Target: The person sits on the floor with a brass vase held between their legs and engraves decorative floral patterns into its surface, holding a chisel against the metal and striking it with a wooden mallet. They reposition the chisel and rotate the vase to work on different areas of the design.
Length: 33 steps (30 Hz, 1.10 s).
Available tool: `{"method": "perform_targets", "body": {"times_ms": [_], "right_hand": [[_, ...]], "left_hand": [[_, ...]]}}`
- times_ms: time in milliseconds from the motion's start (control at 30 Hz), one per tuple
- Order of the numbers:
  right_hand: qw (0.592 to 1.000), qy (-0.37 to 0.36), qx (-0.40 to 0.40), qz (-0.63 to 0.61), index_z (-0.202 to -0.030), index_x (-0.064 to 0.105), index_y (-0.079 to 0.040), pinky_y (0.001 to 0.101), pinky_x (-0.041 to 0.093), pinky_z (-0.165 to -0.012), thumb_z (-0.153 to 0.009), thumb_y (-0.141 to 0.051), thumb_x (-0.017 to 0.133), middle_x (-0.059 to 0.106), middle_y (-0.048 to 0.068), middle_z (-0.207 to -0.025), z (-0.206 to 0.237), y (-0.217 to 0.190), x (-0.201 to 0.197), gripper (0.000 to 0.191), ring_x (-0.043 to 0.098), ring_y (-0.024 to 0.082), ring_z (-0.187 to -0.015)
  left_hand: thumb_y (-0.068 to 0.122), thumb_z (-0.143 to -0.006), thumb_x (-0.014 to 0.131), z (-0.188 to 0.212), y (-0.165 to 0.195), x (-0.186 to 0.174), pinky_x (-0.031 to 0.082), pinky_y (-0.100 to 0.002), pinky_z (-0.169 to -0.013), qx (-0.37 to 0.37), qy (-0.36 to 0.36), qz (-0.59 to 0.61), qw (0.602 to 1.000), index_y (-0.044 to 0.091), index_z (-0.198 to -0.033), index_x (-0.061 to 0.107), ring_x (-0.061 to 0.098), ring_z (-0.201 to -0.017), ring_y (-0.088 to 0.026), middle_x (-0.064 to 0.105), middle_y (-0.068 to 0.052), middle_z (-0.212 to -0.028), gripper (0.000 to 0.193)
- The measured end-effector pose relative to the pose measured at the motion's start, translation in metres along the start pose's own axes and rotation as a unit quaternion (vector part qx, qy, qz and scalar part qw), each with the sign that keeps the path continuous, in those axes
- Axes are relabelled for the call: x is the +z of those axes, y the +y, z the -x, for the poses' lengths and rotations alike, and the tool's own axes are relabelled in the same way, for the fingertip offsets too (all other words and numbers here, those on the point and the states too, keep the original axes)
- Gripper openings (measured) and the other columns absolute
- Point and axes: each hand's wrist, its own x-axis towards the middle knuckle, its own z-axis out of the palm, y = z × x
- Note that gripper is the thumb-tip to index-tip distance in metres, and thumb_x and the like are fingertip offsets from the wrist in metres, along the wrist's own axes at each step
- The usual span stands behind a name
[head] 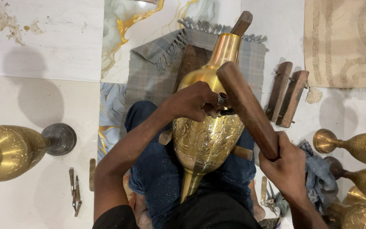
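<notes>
A seated person works on one engraved brass vase [208, 127] that lies across the lap on blue trousers, its neck pointing away onto a grey fringed mat [149, 76] spread on the floor. The left hand [193, 101] is clenched around a small dark chisel [225, 111], pressing its tip against the vase's shoulder. The right hand [286, 163] grasps the lower end of one wooden mallet [246, 108], whose upper end sits just above the chisel.

Two wooden blocks [286, 98] lie side by side on the floor just right of the mat. At the right edge stand four more brass vases [363, 146], crowded close together beside a blue cloth [318, 174], leaving little room on that side. On the left, one large brass vase [9, 150] lies alone with a dark metal base [60, 138] touching its end. A few small metal tools [75, 191] rest on the floor near the left elbow, with open tile beyond them. A beige rug [339, 42] fills the upper right corner.
</notes>
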Motion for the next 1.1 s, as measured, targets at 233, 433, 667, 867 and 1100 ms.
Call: {"method": "perform_targets", "body": {"times_ms": [233, 433, 667, 867, 1100], "right_hand": [[1.000, -0.010, 0.007, 0.026, -0.103, 0.063, 0.002, 0.0334, 0.052, -0.052, -0.077, -0.005, 0.071, 0.069, 0.013, -0.069, -0.002, 0.005, 0.004, 0.028, 0.068, 0.017, -0.056], [0.996, -0.021, -0.002, 0.089, -0.101, 0.063, 0.002, 0.0342, 0.053, -0.056, -0.078, -0.004, 0.076, 0.069, 0.014, -0.071, 0.001, 0.005, -0.002, 0.027, 0.068, 0.016, -0.060], [0.999, 0.017, 0.005, -0.035, -0.102, 0.063, 0.001, 0.0313, 0.051, -0.053, -0.080, -0.006, 0.075, 0.069, 0.010, -0.072, 0.001, 0.000, -0.003, 0.026, 0.066, 0.014, -0.059], [0.996, 0.033, -0.059, -0.064, -0.103, 0.062, 0.000, 0.0298, 0.052, -0.061, -0.081, -0.007, 0.075, 0.068, 0.011, -0.078, -0.006, -0.008, -0.001, 0.026, 0.064, 0.013, -0.066], [1.000, 0.010, 0.011, -0.027, -0.103, 0.062, 0.002, 0.0335, 0.050, -0.054, -0.079, -0.012, 0.075, 0.068, 0.014, -0.069, -0.004, 0.001, -0.004, 0.030, 0.065, 0.019, -0.056]], "left_hand": [[-0.012, -0.071, 0.072, 0.000, 0.008, -0.001, 0.047, -0.037, -0.055, -0.027, -0.020, 0.005, 0.999, 0.005, -0.127, 0.070, 0.067, -0.061, -0.024, 0.070, -0.013, -0.078, 0.059], [-0.010, -0.067, 0.071, -0.003, 0.005, -0.002, 0.052, -0.032, -0.057, 0.012, -0.007, 0.015, 1.000, 0.004, -0.110, 0.065, 0.072, -0.068, -0.020, 0.069, -0.012, -0.077, 0.045], [-0.011, -0.067, 0.068, 0.000, 0.002, -0.006, 0.054, -0.029, -0.060, -0.003, -0.043, 0.062, 0.997, 0.002, -0.132, 0.066, 0.076, -0.074, -0.018, 0.071, -0.011, -0.083, 0.066], [-0.009, -0.071, 0.069, 0.004, -0.005, -0.002, 0.051, -0.032, -0.059, 0.019, -0.022, 0.049, 0.998, 0.002, -0.132, 0.067, 0.073, -0.070, -0.020, 0.069, -0.011, -0.081, 0.063], [-0.004, -0.065, 0.073, 0.003, -0.009, -0.005, 0.048, -0.035, -0.055, -0.011, -0.039, 0.037, 0.998, -0.003, -0.113, 0.067, 0.068, -0.060, -0.022, 0.068, -0.015, -0.072, 0.049]]}}
